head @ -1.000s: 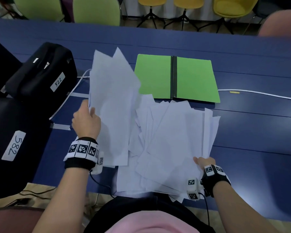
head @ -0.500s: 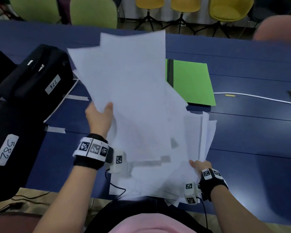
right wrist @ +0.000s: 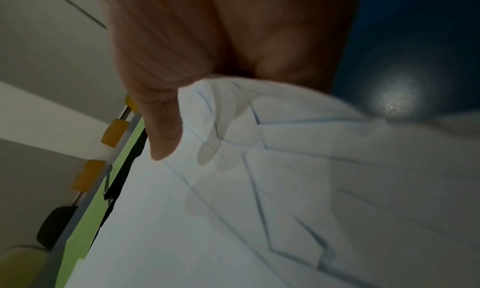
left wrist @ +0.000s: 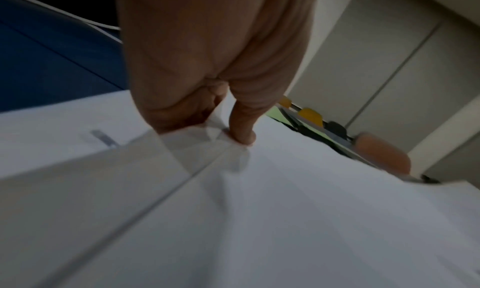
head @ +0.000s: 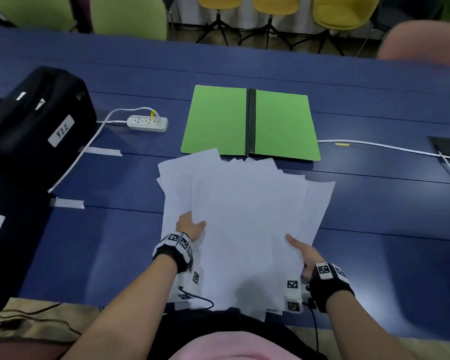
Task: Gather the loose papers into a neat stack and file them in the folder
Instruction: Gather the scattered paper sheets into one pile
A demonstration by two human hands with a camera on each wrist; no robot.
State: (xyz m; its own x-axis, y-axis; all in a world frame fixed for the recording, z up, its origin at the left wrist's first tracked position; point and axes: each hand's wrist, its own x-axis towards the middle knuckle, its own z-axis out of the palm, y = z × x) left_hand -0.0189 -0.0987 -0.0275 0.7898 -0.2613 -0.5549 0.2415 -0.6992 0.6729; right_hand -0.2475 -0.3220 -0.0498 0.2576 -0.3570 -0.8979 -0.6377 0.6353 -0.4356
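The left hand (head: 190, 226) and right hand (head: 303, 253) were closed on the side edges of the messy papers (head: 244, 216), thumbs on top, near the open green folder (head: 250, 122) on the table (head: 374, 216).

Colours as I read them from my remote station: papers (head: 247, 216) plain white, unprinted; folder (head: 283, 123) bright green with a black spine strip; table (head: 374, 203) deep blue; power strip (head: 147, 123) white with a yellow tag; cases (head: 34, 118) black with white handwritten labels; wrist bands (head: 176, 246) black, bearing black-and-white square markers; chairs (head: 130, 14) lime green and mustard yellow.
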